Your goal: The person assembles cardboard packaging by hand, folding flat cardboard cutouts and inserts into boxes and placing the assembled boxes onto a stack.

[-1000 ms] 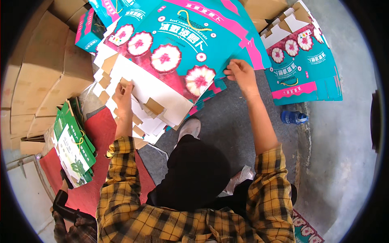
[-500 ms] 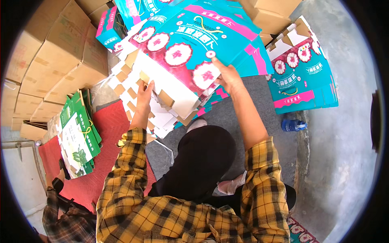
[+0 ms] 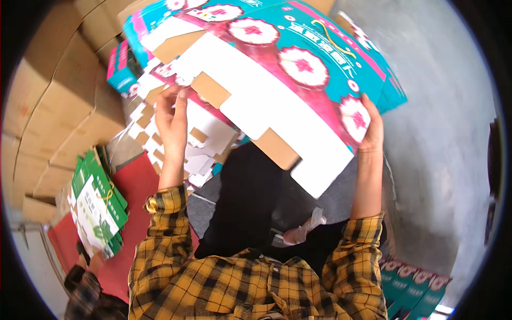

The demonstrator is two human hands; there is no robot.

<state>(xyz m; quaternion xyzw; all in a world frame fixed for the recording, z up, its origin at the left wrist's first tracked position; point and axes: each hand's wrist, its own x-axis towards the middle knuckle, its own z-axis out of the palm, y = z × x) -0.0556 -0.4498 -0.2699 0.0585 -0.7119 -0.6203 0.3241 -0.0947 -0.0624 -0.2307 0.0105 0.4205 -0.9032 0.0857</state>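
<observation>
A flat folded carton [image 3: 298, 64], teal and pink with printed round slices, white flaps and a yellow cord handle, is lifted and tilted in front of me. My right hand [image 3: 373, 128] grips its right edge, thumb on the printed face. Close to the carton's left white flap is my left hand [image 3: 173, 114], its thumb and curled fingers apart and nothing seen between them; whether the fingertips touch the flap I cannot tell. Below and behind lies a stack of similar flat cartons [image 3: 205, 125], its white and brown tabs fanned out.
Brown cardboard boxes [image 3: 69, 90] are piled at the left. Green and white flat cartons [image 3: 98, 208] lie on a red mat [image 3: 141, 181], beside another person's hand [image 3: 96, 261]. Made-up teal boxes [image 3: 413, 288] stand at lower right. A grey wall [image 3: 437, 133] rises at the right.
The top carton has come up off the stack, toward me and to the right, with my right hand on its edge. My left hand has moved slightly left, off the stack's tabs.
</observation>
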